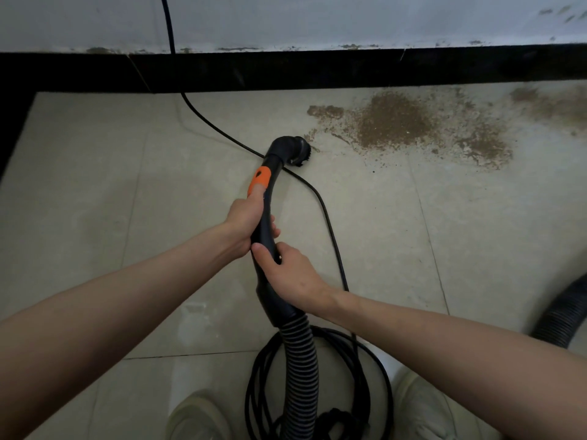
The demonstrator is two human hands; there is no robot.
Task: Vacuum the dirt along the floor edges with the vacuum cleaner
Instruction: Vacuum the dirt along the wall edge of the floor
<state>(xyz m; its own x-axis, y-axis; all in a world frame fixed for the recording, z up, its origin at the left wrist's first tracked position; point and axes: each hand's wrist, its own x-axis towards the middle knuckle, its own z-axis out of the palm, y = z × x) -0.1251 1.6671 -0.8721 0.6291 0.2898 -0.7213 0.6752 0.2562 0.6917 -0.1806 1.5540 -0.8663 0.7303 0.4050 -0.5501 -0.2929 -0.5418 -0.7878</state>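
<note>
A black vacuum handle with an orange slider curves up the middle of the view. My left hand grips it high up, thumb on the orange slider. My right hand grips it just below. Its round brush nozzle sits on the tiled floor at the left fringe of a brown dirt patch, which spreads rightward along the black skirting. More dirt lies at the far right. The ribbed hose runs down toward my feet.
A black power cord comes down the white wall, crosses the floor under the nozzle and coils between my two shoes. Another stretch of ribbed hose lies at the right edge. A black border strip runs along the left.
</note>
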